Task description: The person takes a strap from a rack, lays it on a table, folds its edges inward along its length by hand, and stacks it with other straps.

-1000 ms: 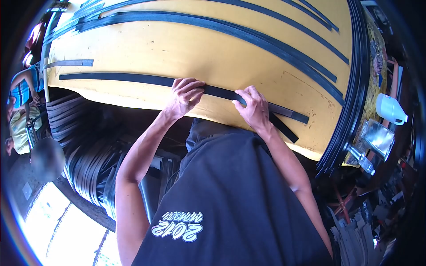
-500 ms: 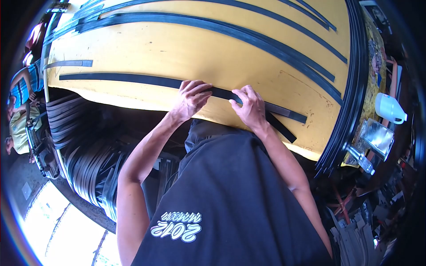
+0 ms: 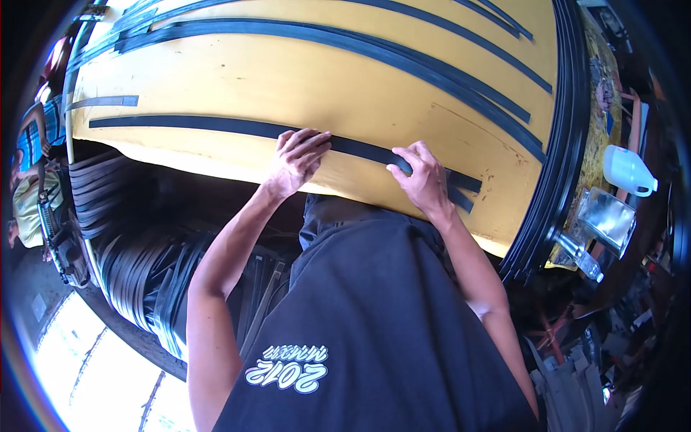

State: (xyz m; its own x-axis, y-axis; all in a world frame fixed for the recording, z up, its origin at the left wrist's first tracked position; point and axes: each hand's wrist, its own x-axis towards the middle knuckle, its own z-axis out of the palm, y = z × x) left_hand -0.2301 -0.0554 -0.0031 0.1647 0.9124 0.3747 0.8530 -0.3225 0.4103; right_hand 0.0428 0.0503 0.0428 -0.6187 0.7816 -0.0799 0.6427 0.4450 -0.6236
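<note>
Black strip (image 3: 360, 149) lies lengthwise left to right on the yellow tabletop (image 3: 288, 79), at the narrow-set fingers of my left hand (image 3: 299, 155) and right hand (image 3: 423, 177) alike, though whether either grips I cannot tell.

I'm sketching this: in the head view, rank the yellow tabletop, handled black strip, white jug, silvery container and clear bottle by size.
yellow tabletop
black strip
white jug, silvery container: too alike to rank
clear bottle
</note>
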